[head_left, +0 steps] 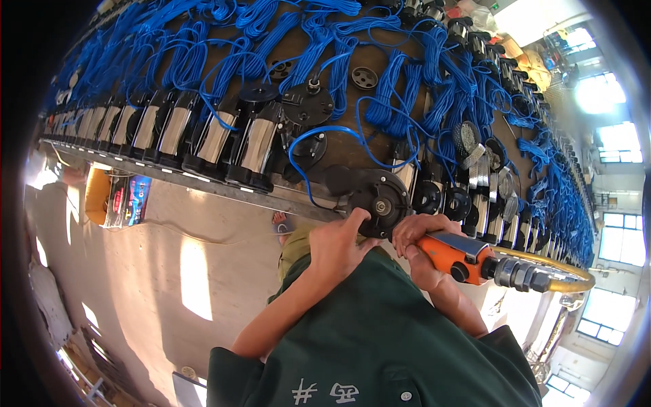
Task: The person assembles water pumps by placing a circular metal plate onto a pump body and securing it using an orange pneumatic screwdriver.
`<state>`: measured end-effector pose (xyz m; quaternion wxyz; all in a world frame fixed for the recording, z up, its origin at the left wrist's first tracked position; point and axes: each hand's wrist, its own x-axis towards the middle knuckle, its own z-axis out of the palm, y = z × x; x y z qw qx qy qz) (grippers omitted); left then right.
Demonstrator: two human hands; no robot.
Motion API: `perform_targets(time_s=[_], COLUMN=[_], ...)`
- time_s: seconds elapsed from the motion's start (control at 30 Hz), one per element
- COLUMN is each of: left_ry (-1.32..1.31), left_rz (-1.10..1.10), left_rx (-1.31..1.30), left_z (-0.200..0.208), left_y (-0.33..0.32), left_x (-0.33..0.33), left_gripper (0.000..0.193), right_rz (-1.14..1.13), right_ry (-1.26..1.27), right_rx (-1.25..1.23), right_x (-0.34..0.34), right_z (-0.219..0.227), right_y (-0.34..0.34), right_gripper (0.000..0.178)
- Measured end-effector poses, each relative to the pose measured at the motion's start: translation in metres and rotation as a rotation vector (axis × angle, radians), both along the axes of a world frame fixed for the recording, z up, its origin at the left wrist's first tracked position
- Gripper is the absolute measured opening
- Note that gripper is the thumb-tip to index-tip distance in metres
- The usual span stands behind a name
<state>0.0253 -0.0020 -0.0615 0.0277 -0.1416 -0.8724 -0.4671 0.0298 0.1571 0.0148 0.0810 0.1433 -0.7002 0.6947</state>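
Note:
At the bench edge in front of me, a black round pump housing [382, 205] faces up, with a metal centre and small screws round its rim. My left hand [339, 245] is closed on its near left edge, thumb and fingers bent against it. My right hand [427, 247] is wrapped round an orange air tool [456, 256], close to the right side of the housing. The tool's working tip is hidden by my fingers. From its back end, metal fittings [521, 275] lead to a yellow hose [576, 279]. A blue cable [296, 157] loops beside the housing.
Steel-bodied pumps [258, 146] with black ends line the bench edge on both sides. Coiled blue cables [315, 44] cover the bench behind them. Round metal mesh parts [466, 139] are piled at the right. A cardboard box [100, 193] stands on the floor at the left.

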Motion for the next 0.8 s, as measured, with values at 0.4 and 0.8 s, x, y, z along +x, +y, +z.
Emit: perform_targets(time_s=[0.4,0.8], left_ry=[-0.842,-0.973], left_rz=[0.204,-0.015], left_rx=[1.304,1.444], left_z=[0.004,0.018], left_y=[-0.029,-0.032], left_x=[0.005,-0.004], left_gripper=[0.021,0.018], right_rz=[-0.011,0.033], right_ry=[-0.037,0.08], right_rx=[-0.267,-0.563], right_x=[-0.007,-0.033], right_z=[0.02,0.029], right_y=[-0.002,-0.027], right_gripper=[0.023,0.025])
